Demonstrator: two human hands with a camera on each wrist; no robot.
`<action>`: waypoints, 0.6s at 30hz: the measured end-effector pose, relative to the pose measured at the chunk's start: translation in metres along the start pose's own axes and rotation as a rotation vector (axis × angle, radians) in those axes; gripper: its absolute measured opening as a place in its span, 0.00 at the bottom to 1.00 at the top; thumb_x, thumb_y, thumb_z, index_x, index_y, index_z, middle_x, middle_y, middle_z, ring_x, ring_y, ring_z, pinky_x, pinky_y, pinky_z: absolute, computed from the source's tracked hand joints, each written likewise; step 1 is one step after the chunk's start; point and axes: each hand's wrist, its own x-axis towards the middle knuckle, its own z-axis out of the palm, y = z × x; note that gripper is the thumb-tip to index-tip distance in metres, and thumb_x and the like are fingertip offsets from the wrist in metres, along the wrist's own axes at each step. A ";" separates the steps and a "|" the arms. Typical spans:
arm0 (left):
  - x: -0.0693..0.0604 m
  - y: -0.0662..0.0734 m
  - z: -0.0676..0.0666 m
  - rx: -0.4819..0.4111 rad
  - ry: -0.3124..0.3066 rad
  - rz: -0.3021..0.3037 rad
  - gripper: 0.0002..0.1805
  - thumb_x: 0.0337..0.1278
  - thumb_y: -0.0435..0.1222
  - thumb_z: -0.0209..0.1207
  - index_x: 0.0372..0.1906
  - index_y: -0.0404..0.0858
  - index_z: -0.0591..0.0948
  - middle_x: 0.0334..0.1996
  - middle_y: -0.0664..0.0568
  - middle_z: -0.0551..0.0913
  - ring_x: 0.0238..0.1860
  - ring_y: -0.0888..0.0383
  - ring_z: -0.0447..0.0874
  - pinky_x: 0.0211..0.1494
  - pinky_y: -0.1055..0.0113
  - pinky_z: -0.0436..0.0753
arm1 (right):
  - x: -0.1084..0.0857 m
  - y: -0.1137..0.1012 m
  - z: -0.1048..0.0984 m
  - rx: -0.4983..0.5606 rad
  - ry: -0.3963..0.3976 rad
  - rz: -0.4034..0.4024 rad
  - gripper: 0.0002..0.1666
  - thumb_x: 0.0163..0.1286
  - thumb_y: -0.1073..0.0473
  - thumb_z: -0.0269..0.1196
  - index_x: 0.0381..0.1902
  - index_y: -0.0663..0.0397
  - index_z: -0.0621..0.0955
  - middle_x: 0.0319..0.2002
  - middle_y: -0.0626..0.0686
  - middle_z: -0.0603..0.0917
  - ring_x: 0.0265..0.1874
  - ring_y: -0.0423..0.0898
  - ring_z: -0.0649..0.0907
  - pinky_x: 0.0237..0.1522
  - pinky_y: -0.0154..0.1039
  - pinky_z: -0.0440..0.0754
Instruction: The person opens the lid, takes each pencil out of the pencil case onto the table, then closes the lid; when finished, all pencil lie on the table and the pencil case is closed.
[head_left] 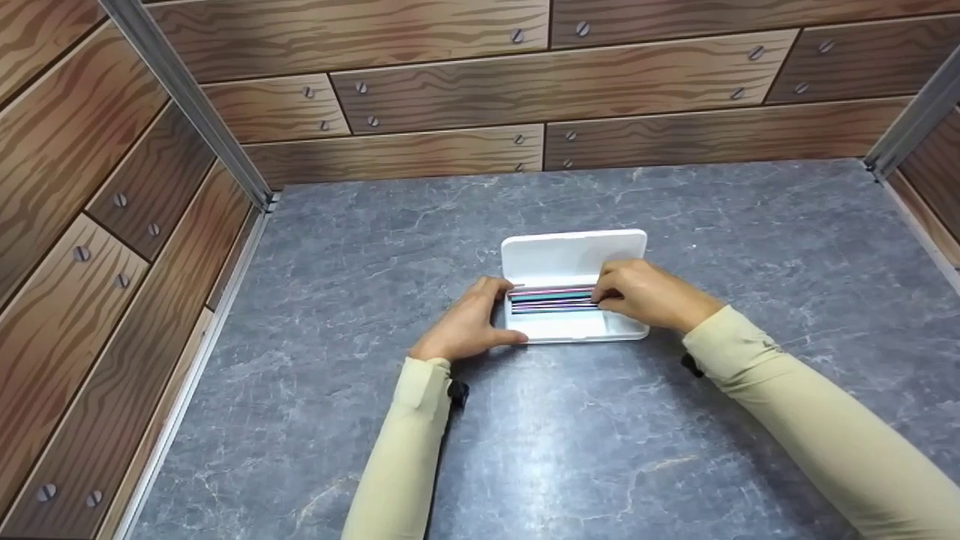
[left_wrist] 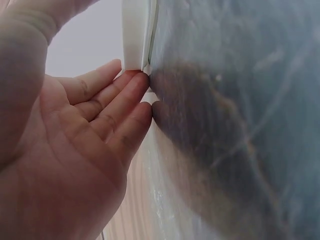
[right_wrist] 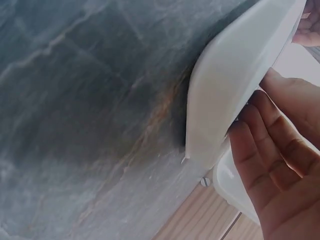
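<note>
A white pencil case (head_left: 564, 327) lies on the table with its lid (head_left: 574, 259) raised at the back. Several thin coloured pencils (head_left: 551, 300) lie side by side in its rear part. My left hand (head_left: 469, 322) holds the case's left end, thumb at the front corner and fingers at the back; in the left wrist view, fingertips (left_wrist: 142, 80) touch the case's edge. Inside the right part of the case, my right hand (head_left: 641, 292) pinches at the pencils' right ends. Its curled fingers (right_wrist: 250, 145) reach over the case wall (right_wrist: 225, 80); the exact pinch point is hidden.
The grey marbled tabletop (head_left: 360, 247) surrounds the case on every side. Wood-patterned panels (head_left: 450, 90) stand behind and at the sides, with metal corner posts (head_left: 199, 105) between them.
</note>
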 end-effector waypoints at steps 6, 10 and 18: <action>0.000 0.000 0.000 -0.002 -0.006 0.007 0.45 0.62 0.47 0.82 0.79 0.39 0.74 0.73 0.45 0.78 0.75 0.49 0.77 0.86 0.51 0.73 | -0.001 0.003 0.003 -0.056 0.032 0.034 0.08 0.71 0.71 0.75 0.47 0.62 0.93 0.43 0.58 0.88 0.43 0.54 0.89 0.50 0.55 0.91; 0.001 0.000 -0.001 -0.004 -0.002 0.005 0.45 0.62 0.46 0.82 0.79 0.39 0.73 0.74 0.45 0.77 0.76 0.48 0.77 0.87 0.51 0.73 | 0.000 0.001 0.007 -0.154 0.046 0.003 0.07 0.72 0.71 0.74 0.46 0.63 0.93 0.42 0.59 0.86 0.41 0.55 0.88 0.46 0.54 0.91; 0.000 0.000 0.000 -0.013 0.008 0.004 0.46 0.62 0.46 0.82 0.79 0.38 0.74 0.75 0.45 0.77 0.78 0.48 0.76 0.88 0.52 0.71 | 0.000 -0.001 0.014 -0.246 0.087 -0.066 0.04 0.69 0.73 0.73 0.39 0.64 0.88 0.39 0.59 0.84 0.37 0.55 0.84 0.41 0.52 0.89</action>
